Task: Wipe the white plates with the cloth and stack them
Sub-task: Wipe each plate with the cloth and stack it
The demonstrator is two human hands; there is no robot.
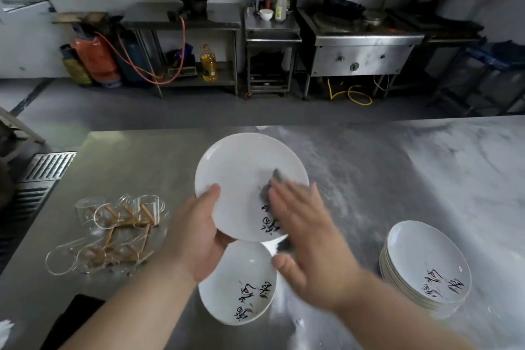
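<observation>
My left hand point(196, 233) grips the near-left rim of a white plate point(241, 173) with black script, thumb on top, and holds it tilted above the steel table point(397, 179). My right hand point(309, 241), blurred with its fingers straight, presses a dark grey cloth point(270, 186) flat on the plate's right side. The palm hides most of the cloth. Just below, a second white plate point(241, 287) lies on the table. A stack of several white plates point(426, 267) stands at the right.
A cluster of clear glass cups with wooden sticks point(113, 230) lies at the left. A slotted metal drain grate point(42, 176) is at the far left edge. A dark object point(71, 321) sits by the near edge. Stoves, gas cylinders and shelves stand beyond the floor.
</observation>
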